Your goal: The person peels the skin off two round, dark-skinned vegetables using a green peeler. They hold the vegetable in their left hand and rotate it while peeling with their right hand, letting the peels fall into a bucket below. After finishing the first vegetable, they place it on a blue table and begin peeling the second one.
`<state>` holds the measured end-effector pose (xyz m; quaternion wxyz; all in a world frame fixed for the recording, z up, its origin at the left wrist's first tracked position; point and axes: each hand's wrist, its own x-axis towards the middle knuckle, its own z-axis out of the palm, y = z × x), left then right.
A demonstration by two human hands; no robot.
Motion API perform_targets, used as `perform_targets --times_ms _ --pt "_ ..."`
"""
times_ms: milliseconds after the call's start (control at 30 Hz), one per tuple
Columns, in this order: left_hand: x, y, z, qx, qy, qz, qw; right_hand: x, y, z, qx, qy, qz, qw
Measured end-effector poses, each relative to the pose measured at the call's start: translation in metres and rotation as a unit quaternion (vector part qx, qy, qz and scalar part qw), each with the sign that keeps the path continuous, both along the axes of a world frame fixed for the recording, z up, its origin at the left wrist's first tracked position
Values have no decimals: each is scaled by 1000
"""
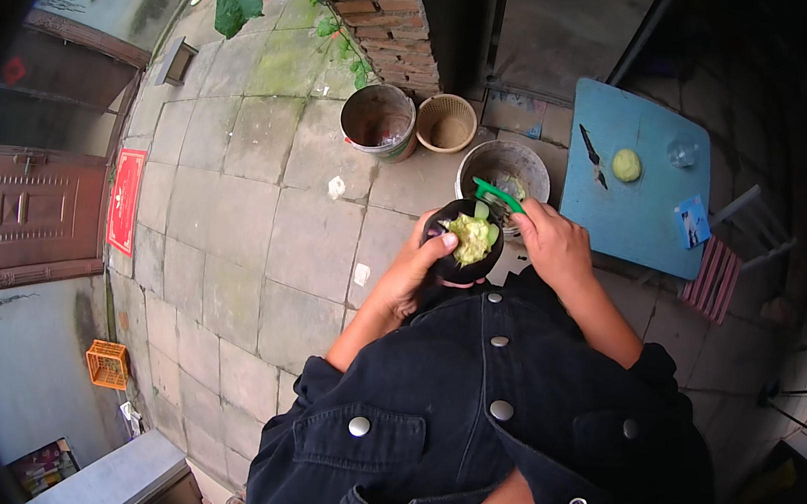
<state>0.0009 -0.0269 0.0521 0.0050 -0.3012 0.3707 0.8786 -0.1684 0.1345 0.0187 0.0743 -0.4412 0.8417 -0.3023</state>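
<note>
My left hand [427, 259] holds a dark purple eggplant [481, 267], its stem end turned up and partly peeled to pale green flesh. In my right hand [554, 242] is a green peeler [499, 195], held at the upper edge of the eggplant. Both are over the near rim of a worn bucket [546, 170] with some scraps inside. To the right, a blue table [647, 240] bears a dark-handled knife [592, 152], a round pale yellow-green peeled vegetable [626, 164], a clear cup [682, 151] and a small blue packet [692, 221].
A larger bucket [376, 144] and a tan plastic basket [447, 123] stand beyond my hands, by a brick pillar [387, 16]. A stool with red slats [712, 279] adjoins the table. Far left are a red mat [125, 201] and an orange crate [108, 364].
</note>
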Motion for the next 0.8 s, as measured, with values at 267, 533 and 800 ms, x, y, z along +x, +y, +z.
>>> perform_targets --times_ms 267,533,800 --pt "-1 -1 -6 -40 5 14 999 20 -3 36 -123 -50 18 991" --pt "0 9 -9 -14 47 63 997 -5 23 -11 34 -32 -124 991" --pt "-2 10 3 -53 35 89 994 30 -5 41 -111 3 20 994"
